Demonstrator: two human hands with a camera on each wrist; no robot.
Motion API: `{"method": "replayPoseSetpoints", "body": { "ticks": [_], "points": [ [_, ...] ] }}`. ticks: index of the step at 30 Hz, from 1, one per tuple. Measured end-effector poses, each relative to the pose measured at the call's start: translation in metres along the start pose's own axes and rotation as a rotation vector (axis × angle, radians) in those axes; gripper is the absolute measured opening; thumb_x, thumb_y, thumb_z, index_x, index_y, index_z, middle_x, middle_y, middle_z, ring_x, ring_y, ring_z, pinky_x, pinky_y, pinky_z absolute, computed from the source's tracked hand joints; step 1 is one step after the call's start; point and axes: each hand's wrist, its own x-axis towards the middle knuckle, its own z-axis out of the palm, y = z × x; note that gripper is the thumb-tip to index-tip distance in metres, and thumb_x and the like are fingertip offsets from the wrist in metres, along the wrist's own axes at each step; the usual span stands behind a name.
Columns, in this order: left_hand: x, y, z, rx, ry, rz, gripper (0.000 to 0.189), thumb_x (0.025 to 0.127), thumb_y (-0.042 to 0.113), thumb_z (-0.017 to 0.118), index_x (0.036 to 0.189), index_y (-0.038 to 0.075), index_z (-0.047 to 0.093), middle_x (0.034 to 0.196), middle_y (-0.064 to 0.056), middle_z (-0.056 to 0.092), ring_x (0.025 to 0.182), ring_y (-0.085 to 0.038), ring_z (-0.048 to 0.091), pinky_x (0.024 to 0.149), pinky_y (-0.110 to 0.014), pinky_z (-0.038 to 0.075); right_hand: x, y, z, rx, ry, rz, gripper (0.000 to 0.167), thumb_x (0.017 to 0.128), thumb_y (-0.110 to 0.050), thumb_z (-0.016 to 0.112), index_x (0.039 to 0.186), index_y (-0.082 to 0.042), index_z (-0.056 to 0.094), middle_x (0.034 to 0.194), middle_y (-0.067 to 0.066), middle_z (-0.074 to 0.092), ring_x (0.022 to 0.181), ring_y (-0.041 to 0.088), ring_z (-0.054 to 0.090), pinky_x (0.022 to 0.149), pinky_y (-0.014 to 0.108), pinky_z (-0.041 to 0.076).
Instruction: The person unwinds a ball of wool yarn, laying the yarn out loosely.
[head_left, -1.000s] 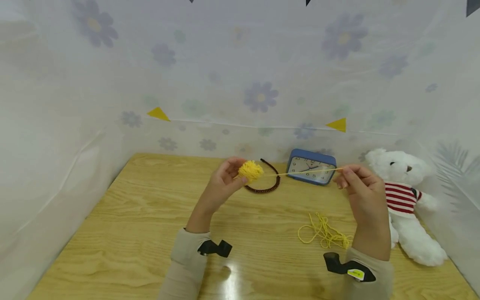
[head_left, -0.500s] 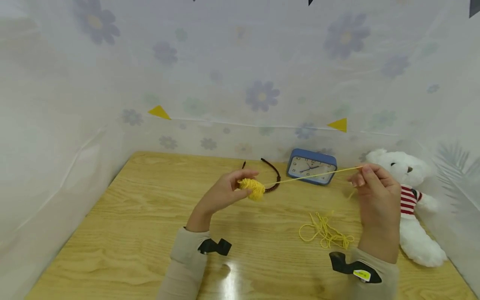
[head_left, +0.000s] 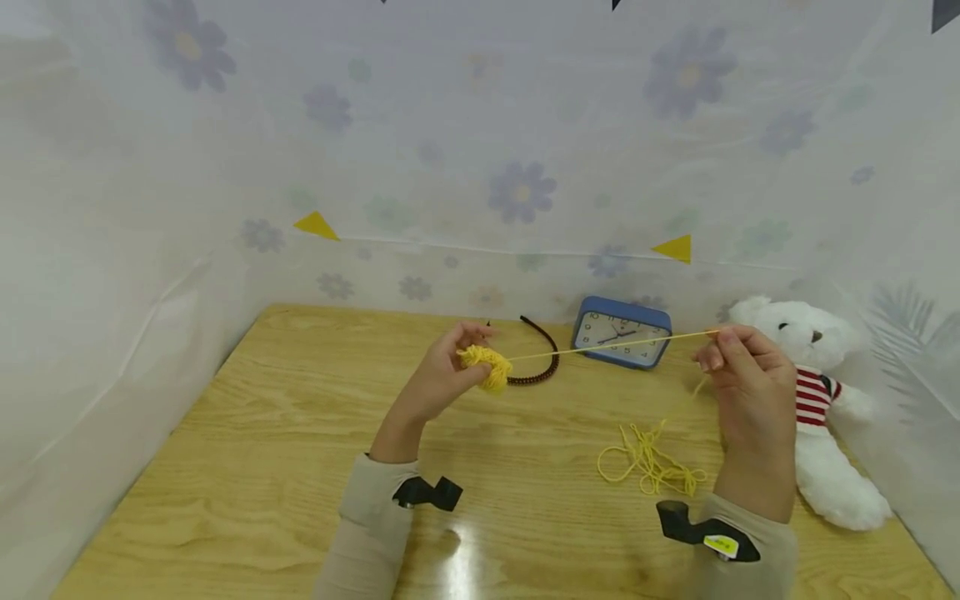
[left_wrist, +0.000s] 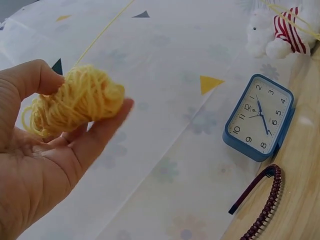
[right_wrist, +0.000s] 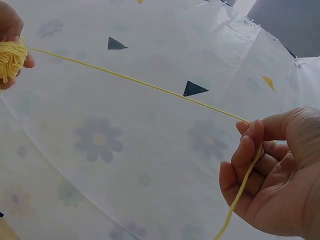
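Note:
A small ball of yellow yarn (left_wrist: 80,102) sits between the thumb and fingers of my left hand (head_left: 438,375), held above the table. From it a taut strand (right_wrist: 135,80) runs to my right hand (head_left: 753,400), which pinches it between thumb and index finger. Past that pinch the yarn's tail hangs down across the palm, as the right wrist view shows. Below, between the hands and nearer the right one, a loose tangle of yellow yarn (head_left: 651,462) lies on the table.
Behind the hands stand a blue alarm clock (head_left: 622,333) and a dark beaded headband (head_left: 543,375), partly hidden by the yarn ball. A white teddy bear (head_left: 840,467) in a striped shirt sits at the right, partly behind the right hand. The wooden table (head_left: 247,450) meets a flowered curtain.
My right hand has moved right and slightly up, lengthening the strand between the hands. The yarn ball has turned in my left hand and shifted a little left and down.

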Motion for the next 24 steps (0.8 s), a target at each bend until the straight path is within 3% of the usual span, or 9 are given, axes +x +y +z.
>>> {"method": "replayPoseSetpoints", "body": {
  "ticks": [5,9,11,13,16,20,24],
  "points": [
    [0.001,0.001,0.0,-0.056,0.021,-0.025,0.03,0.092,0.001,0.053,0.115,-0.001,0.034,0.105,-0.013,0.047,0.082,-0.017,0.056,0.066,-0.024,0.052,0.0,-0.001,0.0,0.023,0.028,-0.01,0.019,0.095,0.008,0.045,0.09,0.014,0.063,0.063,0.012,0.055,0.061,0.02,0.053,0.07,0.029,0.053],
    [0.0,0.001,-0.003,-0.017,0.072,-0.039,0.031,0.091,0.006,0.061,0.114,0.001,0.04,0.098,-0.01,0.052,0.084,-0.015,0.056,0.071,-0.025,0.051,0.001,0.0,-0.003,0.01,0.065,-0.041,0.019,0.095,0.007,0.047,0.087,0.013,0.063,0.061,0.011,0.054,0.058,0.019,0.054,0.067,0.029,0.053],
    [0.0,0.0,-0.003,0.01,0.082,-0.031,0.03,0.091,0.006,0.062,0.114,0.0,0.044,0.099,-0.01,0.055,0.085,-0.016,0.057,0.073,-0.027,0.052,0.001,0.001,-0.005,0.036,0.046,-0.025,0.02,0.096,0.007,0.046,0.087,0.013,0.062,0.062,0.012,0.054,0.059,0.02,0.054,0.067,0.029,0.053],
    [0.0,0.0,-0.003,0.026,0.071,-0.012,0.027,0.091,0.006,0.062,0.114,-0.001,0.048,0.101,-0.011,0.056,0.087,-0.016,0.058,0.075,-0.028,0.053,0.001,0.001,-0.009,-0.034,0.01,0.025,0.022,0.097,0.007,0.044,0.086,0.009,0.062,0.064,0.01,0.056,0.061,0.018,0.055,0.068,0.028,0.052],
    [0.0,0.001,-0.001,0.018,0.022,0.031,0.027,0.092,0.005,0.06,0.117,-0.003,0.051,0.106,-0.015,0.055,0.087,-0.018,0.06,0.075,-0.03,0.055,0.001,0.002,-0.018,-0.255,-0.135,0.154,0.023,0.098,0.005,0.041,0.088,0.008,0.061,0.071,0.007,0.058,0.068,0.017,0.056,0.069,0.025,0.05],
    [-0.001,0.001,0.001,0.003,-0.036,0.064,0.032,0.094,0.007,0.059,0.123,-0.003,0.05,0.103,-0.019,0.056,0.077,-0.02,0.062,0.068,-0.032,0.056,0.003,0.012,-0.032,-0.653,-0.45,0.371,0.021,0.101,-0.003,0.041,0.094,0.008,0.057,0.081,0.006,0.058,0.077,0.018,0.055,0.072,0.024,0.047],
    [0.0,0.002,0.004,0.037,-0.07,0.048,0.036,0.095,0.013,0.058,0.127,-0.001,0.049,0.1,-0.023,0.058,0.072,-0.026,0.061,0.065,-0.032,0.055,0.006,0.032,-0.04,-0.897,-0.728,0.601,0.02,0.102,-0.012,0.044,0.098,0.005,0.054,0.088,0.01,0.059,0.083,0.021,0.059,0.078,0.027,0.049]
  ]
}}
